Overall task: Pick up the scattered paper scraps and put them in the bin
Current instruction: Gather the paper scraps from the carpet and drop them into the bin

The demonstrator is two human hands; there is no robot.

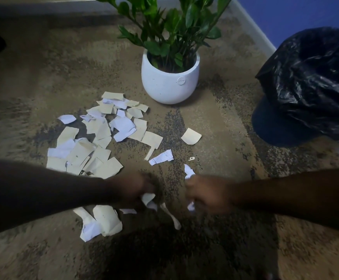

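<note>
Now: left hand (132, 188), right hand (207, 194), each grip pinching paper scraps (104, 126); gather fuller handfuls before bin (314, 81), right of frame.

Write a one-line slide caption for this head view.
Both hands, left and right, gather paper scraps from the carpet beside a white plant pot; black-lined bin waits at right.

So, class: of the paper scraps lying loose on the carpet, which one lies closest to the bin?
The cream scrap lying alone to the right of the main pile. Bare carpet surrounds it, and no other scrap sits nearer the black-lined bin.
</note>
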